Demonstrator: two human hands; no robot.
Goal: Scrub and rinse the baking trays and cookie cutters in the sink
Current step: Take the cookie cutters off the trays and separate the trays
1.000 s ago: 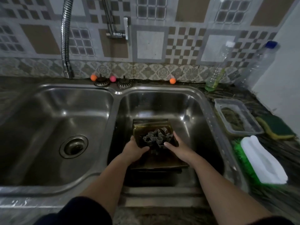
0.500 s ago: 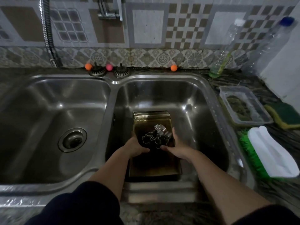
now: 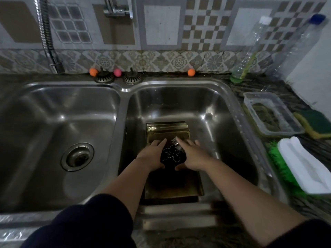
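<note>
Steel shone all around the big double sink [image 3: 125, 90]. On the left, the first bowl had only its drain [image 3: 77, 156] in it. The water was not running.

In the right bowl lay the baking trays [image 3: 167, 130], stacked flat on the bottom. The cookie cutters [image 3: 172, 154] sat in a little pile on top of the trays. The person's left hand [image 3: 152, 156] was on one side of the pile and the right hand [image 3: 192, 155] was on the other side. Both hands had straight fingers that cupped the pile between them. They were not squeezed tight around it.

To the right, on the counter, stood a soap bottle [image 3: 248, 54], a clear tub [image 3: 272, 113], a green and yellow sponge [image 3: 317, 123] and a scrub brush [image 3: 302, 169] with green bristles.

It looked like the very start of the job. Nothing seemed wet or soapy yet. The cutters probably had to be scooped up or set aside first. Then the person would need water, soap and the sponge or brush. The cutters were small and thin, so they could slip out between the fingers.
</note>
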